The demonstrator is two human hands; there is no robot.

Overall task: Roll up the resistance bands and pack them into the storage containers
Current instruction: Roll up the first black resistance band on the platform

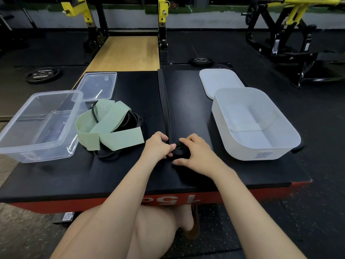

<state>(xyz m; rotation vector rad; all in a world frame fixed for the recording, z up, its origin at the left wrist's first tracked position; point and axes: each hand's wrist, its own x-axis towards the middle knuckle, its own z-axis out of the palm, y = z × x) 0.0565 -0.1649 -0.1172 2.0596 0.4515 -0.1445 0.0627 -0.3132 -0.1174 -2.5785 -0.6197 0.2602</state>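
A long black resistance band (165, 101) lies stretched away from me down the middle of the black padded platform (56, 176). Its near end is wound into a small roll (180, 153). My left hand (157, 147) pinches the roll's left side. My right hand (196, 153) curls over its right side and top. A loose pale green band (110, 128) lies in a heap left of centre, with thin black bands (133, 119) tangled under it. A clear plastic container (40, 126) stands at the left. A white container (253, 124) stands at the right; both look empty.
A clear lid (97, 86) lies behind the clear container, and a white lid (219, 81) behind the white one. Weight plates (42, 73) lie on the gym floor beyond, with yellow-and-black racks at the back. The platform's red front edge (242, 191) is close to my knees.
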